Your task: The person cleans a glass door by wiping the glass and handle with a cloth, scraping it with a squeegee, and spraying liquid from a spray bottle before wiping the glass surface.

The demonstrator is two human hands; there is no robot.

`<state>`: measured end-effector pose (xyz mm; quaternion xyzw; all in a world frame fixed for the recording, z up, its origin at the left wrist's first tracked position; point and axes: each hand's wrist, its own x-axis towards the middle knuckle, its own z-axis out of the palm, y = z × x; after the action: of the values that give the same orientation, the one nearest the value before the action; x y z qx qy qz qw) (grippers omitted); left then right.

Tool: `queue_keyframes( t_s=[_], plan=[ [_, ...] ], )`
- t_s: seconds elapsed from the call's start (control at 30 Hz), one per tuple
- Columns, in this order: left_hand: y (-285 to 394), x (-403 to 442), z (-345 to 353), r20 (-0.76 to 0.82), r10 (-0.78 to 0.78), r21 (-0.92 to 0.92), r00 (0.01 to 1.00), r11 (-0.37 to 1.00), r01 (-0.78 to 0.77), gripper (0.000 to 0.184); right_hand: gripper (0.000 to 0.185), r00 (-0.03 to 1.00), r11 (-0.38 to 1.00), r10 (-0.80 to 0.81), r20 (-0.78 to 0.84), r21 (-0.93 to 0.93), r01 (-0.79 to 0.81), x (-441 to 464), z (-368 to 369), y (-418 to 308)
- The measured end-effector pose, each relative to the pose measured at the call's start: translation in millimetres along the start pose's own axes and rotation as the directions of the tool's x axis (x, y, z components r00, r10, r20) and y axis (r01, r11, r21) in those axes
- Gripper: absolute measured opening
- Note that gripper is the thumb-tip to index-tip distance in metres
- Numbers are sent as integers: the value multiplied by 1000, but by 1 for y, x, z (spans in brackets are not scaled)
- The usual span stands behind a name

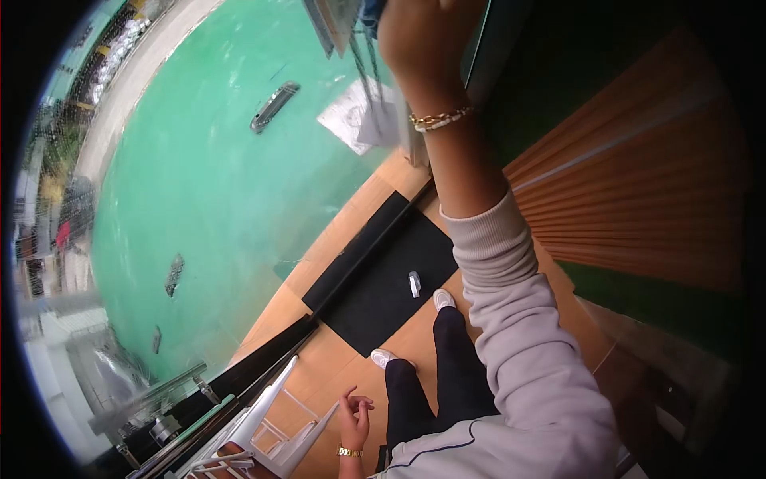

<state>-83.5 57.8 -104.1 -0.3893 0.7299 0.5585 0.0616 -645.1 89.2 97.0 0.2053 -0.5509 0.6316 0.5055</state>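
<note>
My right hand (419, 44) is raised at the top of the view, close to the edge of a glass pane (215, 184). It looks closed, but the frame edge cuts off its fingers, and what it grips cannot be made out. A dark blue thing (370, 17) shows beside it, with thin dark strands (367, 72) below. A grey panel (331, 25) hangs to the left of that. My left hand (353, 415) is low by my leg, its fingers loosely bent and apart, holding nothing. It is nearest to a white chair (295, 443).
My feet stand by a black mat (383, 271) carrying a small white object (414, 285). A dark rail (371, 247) crosses the mat. White sheets (359, 116) are near the glass edge. A pleated orange-brown curtain (638, 176) spreads on the right; green ground lies beyond the glass.
</note>
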Motion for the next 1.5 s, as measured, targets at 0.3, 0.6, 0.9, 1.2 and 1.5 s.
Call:
queue_keyframes(
  t_s=[0.3,0.6,0.9,1.2,1.5],
  plan=[
    [-93,-27,-8,-59,-208,-49,976,977,206,32,44,82,114,971,-224,136,-984,-426,-127,180],
    [-143,-63,25,-98,-345,-184,933,928,324,36,40,963,955,237,125,149,-255,-161,-7,-46],
    [-164,-63,28,-414,-273,-436,868,897,74,38,34,146,678,-646,749,475,560,-351,-86,-3],
    [-231,-131,111,-530,-503,-608,682,786,107,36,41,937,939,-160,310,342,47,-179,65,-253],
    [-242,-110,130,-586,-492,-666,644,745,-36,37,48,-433,85,-810,396,809,582,-551,-22,-183]
  ],
)
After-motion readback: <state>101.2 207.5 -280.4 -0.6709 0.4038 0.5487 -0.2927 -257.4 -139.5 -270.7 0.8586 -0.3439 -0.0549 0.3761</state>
